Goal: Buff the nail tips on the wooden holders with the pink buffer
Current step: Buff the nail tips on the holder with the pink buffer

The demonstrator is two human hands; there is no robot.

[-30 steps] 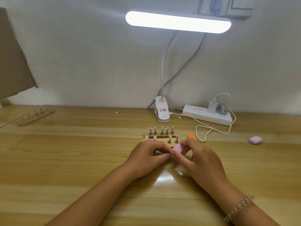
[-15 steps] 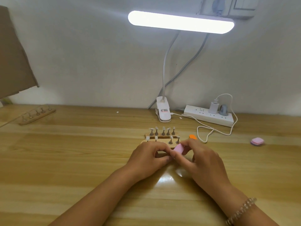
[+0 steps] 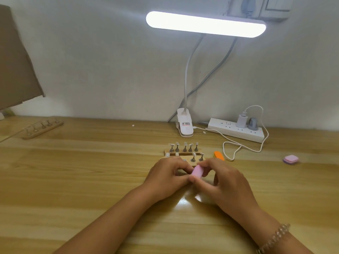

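So here's what else we've got on the wooden table (image 3: 73,180): a lit bar lamp (image 3: 205,24) on a white gooseneck, with its clip base (image 3: 185,126) sitting near the wall. Just right of the clip lies a white power strip (image 3: 236,132) with a white charger (image 3: 241,121) and a grey plug (image 3: 252,124) in it. We can see the charger's cable (image 3: 255,106) loop down onto the table beside an orange block (image 3: 219,155). Far right there's a small pink pad (image 3: 290,159), well apart from everything. A brown sheet (image 3: 16,66) hangs on the left, and a wall socket (image 3: 275,6) is at top right
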